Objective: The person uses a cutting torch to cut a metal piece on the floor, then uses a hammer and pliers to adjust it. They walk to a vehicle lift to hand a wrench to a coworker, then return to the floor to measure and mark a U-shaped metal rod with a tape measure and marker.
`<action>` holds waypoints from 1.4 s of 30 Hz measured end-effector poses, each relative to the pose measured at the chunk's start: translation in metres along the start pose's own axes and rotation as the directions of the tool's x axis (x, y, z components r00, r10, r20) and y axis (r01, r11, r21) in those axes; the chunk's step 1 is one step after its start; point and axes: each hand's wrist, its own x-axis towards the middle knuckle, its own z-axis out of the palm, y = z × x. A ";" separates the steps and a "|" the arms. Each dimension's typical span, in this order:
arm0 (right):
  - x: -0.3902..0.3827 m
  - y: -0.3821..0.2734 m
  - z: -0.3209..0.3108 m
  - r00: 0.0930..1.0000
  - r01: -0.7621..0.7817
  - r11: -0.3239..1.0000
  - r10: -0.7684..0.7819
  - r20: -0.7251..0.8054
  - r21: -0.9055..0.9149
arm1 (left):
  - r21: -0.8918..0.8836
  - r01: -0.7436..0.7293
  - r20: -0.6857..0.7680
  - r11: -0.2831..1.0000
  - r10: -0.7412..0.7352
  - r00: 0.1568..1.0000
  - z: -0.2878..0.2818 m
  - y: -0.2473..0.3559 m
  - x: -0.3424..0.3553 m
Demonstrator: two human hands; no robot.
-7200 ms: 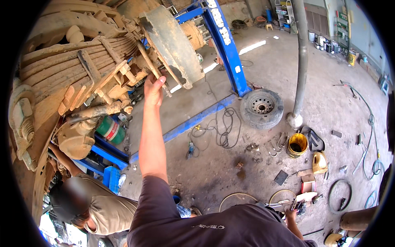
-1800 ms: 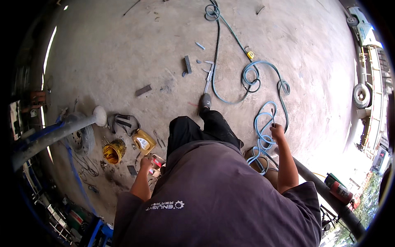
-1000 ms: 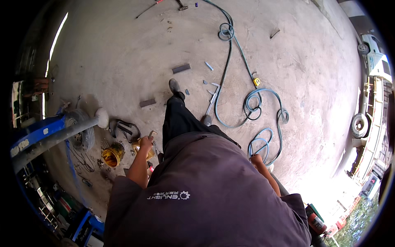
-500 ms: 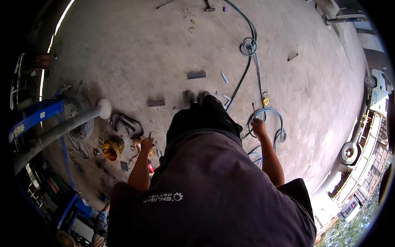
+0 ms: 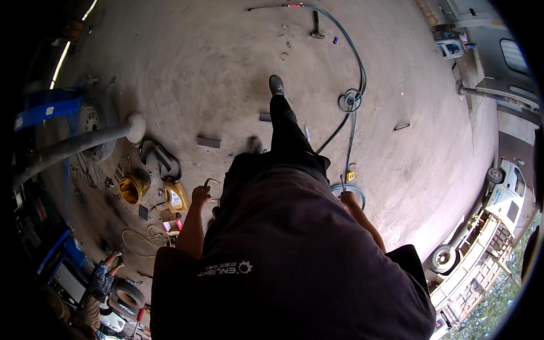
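My left hand (image 5: 200,195) is closed around a bent metal rod (image 5: 212,181), whose hooked end sticks out above the fist. On the other side of my body, my right hand (image 5: 348,200) is closed on a thin, dark, rod-like tool (image 5: 342,182) pointing away from me; its exact kind cannot be made out. Both hands are apart from the floor, at either side of my shirt. Beyond the right hand, a yellow tape measure (image 5: 351,176) lies by a blue-green hose (image 5: 356,195). A yellow jug (image 5: 177,197) stands left of my left hand.
A yellow bucket (image 5: 134,187), a dark strap (image 5: 161,160) and a wheel (image 5: 96,127) under a grey post (image 5: 107,134) are at left. Flat dark plates (image 5: 208,142) and a hammer (image 5: 317,28) lie ahead. A co-worker (image 5: 102,277) is at lower left, a truck (image 5: 504,198) at right.
One of my feet has stepped far forward, and the floor has shifted in view. Both hands still hold their tools. The jug and a looped cord at left now show more fully.
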 end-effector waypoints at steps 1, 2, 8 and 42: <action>0.007 -0.008 -0.009 0.997 0.074 0.995 -0.073 0.017 -0.070 | 0.004 0.048 -0.020 0.999 -0.048 0.999 0.007 0.004 -0.002; 0.013 -0.017 -0.020 0.989 0.148 0.979 -0.145 0.035 -0.138 | -0.088 0.057 -0.018 0.995 -0.059 0.998 0.016 0.008 -0.004; 0.103 -0.164 -0.129 0.962 0.272 0.884 -0.233 0.145 -0.381 | -0.385 0.111 -0.193 0.916 -0.197 0.961 0.081 0.033 -0.006; 0.271 -0.772 -0.416 0.594 0.750 0.147 -0.580 0.557 -0.645 | -0.822 0.204 -0.289 0.532 -0.697 0.656 0.596 0.366 -0.170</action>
